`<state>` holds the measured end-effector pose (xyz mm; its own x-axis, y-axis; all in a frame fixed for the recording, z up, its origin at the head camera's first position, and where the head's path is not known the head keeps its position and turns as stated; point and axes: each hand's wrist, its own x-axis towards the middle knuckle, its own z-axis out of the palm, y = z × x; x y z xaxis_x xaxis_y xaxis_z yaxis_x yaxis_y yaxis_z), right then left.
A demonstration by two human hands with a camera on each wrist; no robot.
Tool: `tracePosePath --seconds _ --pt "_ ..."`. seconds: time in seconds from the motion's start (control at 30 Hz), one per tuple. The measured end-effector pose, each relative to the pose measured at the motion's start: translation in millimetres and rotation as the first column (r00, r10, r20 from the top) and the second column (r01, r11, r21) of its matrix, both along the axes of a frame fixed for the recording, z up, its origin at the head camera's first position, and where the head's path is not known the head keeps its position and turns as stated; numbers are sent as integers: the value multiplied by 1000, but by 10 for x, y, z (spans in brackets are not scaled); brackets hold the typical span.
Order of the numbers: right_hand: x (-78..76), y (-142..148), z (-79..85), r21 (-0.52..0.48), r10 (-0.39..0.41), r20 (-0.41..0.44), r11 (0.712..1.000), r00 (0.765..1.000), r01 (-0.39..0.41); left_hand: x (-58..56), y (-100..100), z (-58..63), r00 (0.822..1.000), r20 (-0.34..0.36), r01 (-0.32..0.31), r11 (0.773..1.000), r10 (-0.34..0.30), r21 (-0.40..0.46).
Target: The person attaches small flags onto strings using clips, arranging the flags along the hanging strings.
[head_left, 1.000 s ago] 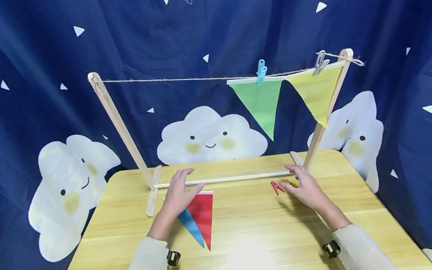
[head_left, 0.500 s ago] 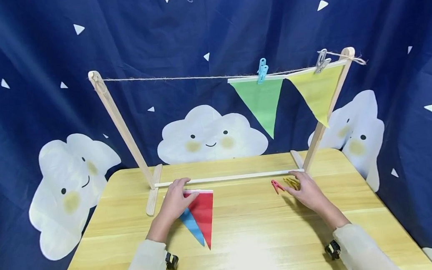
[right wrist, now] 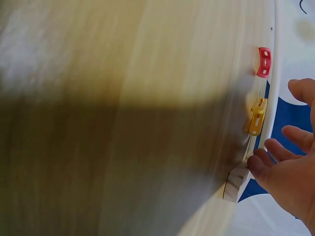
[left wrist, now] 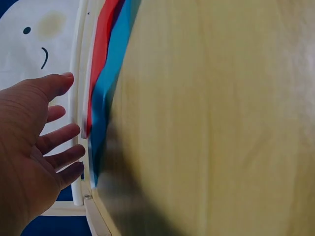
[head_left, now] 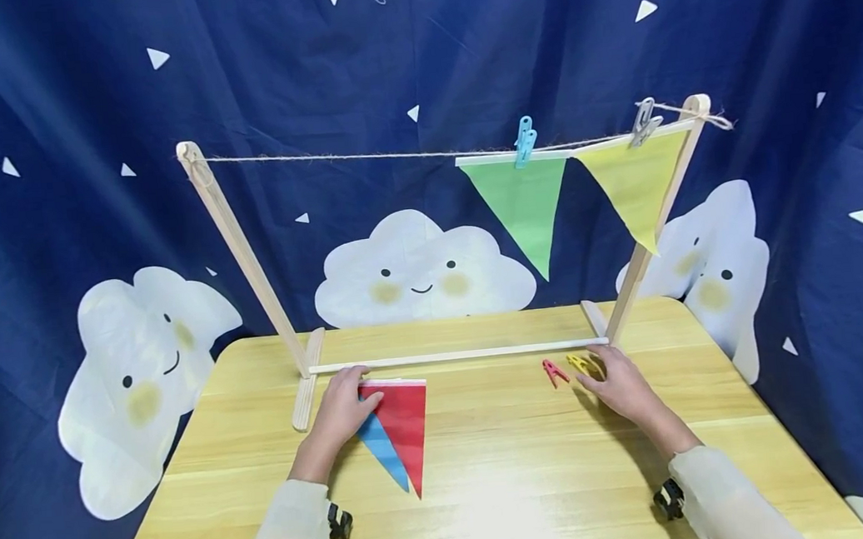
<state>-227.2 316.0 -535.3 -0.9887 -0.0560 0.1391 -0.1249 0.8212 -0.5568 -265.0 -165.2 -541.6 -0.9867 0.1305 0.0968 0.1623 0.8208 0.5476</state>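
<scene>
My left hand [head_left: 339, 409] hovers by the upper left corner of a red pennant [head_left: 408, 421], fingers spread and holding nothing. Under the red one, partly covered, lies a blue pennant [head_left: 384, 452]. In the left wrist view a gap shows between the hand [left wrist: 29, 132] and both pennants. My right hand [head_left: 623, 385] is just right of a yellow clothespin [right wrist: 257, 118], with relaxed, parted fingers and nothing in them. Left of that lies a red clothespin [right wrist: 265, 62]. A green pennant [head_left: 520, 196] hangs under a blue clothespin [head_left: 524, 142], and a yellow pennant [head_left: 635, 176] under a grey one.
A twine line [head_left: 348, 156] runs between a left wooden post [head_left: 242, 253] and a right wooden post [head_left: 631, 280]. A white crossbar [head_left: 453, 356] joins their feet on the wooden table [head_left: 503, 440]. Behind stands a dark blue curtain [head_left: 259, 64] with clouds.
My left hand has lowered and drawn slightly left, uncovering more of the red pennant. The right hand has shifted a little right, so more of the yellow clothespin shows.
</scene>
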Motion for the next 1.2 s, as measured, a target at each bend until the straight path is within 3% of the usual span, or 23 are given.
tracePosePath --seconds 0.13,0.5,0.93,1.2 --pt "-5 17 -12 20 6 18 1000 1000 -6 -8 -6 -16 1000 5 -10 1000 10 -10" --pt "-56 15 -79 99 22 -26 995 999 -20 -59 -6 -95 997 -75 -4 996 -2 -85" --pt "-122 58 -174 65 -18 -38 998 999 21 -97 -15 -126 994 -110 0 990 -16 -142" --pt "-126 43 -192 72 -33 -12 997 999 33 -108 -40 -104 996 -84 20 992 -30 -122"
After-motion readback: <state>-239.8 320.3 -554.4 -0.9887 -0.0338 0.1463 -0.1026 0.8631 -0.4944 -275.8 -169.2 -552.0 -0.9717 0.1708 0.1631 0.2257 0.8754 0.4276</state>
